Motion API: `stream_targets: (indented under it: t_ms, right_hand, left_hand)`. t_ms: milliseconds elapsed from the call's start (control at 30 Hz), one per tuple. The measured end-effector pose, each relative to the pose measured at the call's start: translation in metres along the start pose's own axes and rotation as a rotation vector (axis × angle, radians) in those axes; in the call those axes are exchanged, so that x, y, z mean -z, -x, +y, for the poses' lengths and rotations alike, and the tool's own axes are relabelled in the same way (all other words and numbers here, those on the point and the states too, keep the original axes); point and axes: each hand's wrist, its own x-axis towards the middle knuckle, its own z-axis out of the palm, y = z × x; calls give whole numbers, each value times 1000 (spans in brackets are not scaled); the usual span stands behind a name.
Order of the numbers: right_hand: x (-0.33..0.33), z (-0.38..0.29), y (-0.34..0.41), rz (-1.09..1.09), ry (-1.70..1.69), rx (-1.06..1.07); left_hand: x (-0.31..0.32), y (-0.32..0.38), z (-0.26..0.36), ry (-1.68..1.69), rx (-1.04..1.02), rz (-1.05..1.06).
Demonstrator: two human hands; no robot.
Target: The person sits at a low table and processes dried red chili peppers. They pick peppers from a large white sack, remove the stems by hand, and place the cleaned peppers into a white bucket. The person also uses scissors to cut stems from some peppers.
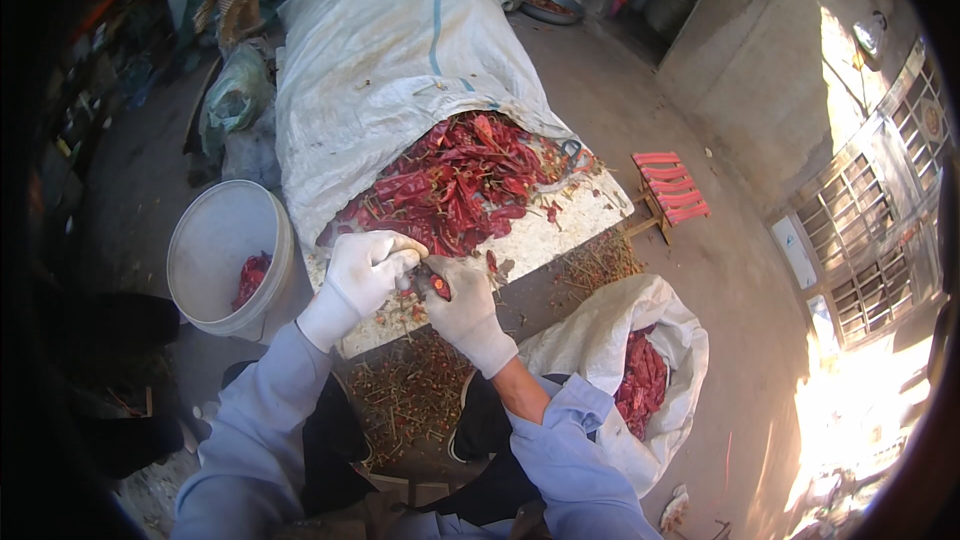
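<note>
My left hand, in a white knit glove, has its fingers pinched together just over the near edge of a pile of dried red chili peppers. Against its fingertips is my right hand, gloved too and closed around a small dark tool with a red-and-yellow round mark; the tool's kind is unclear. What lies between the fingertips is too small to tell. The peppers spill from a large white woven sack onto a pale board. Black-handled scissors lie at the sack's mouth.
A white plastic bucket with some red peppers stands at left. At lower right is an open woven sack of peppers. Cut stems litter the floor between my legs. A red-slatted folding stool stands right, a metal basin farther back.
</note>
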Motion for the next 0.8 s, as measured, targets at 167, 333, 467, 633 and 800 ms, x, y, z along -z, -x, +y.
stream_targets:
  t_ms: [167,333,467,633,800]
  right_hand:
    - [5,-1,2,25,-86,44]
    - [10,-1,2,69,-116,61]
    - [16,4,-4,123,-647,-279]
    - [18,3,-7,181,-896,-360]
    - [22,-1,-5,178,-808,-419]
  left_hand:
    - [2,2,-8,378,99,-22]
    - [25,-15,-23,829,200,23]
    - [52,-27,-43,-436,482,-132]
    - [37,-30,-98,-1047,19,-120]
    - [23,-31,-135,-1186,-131,-193]
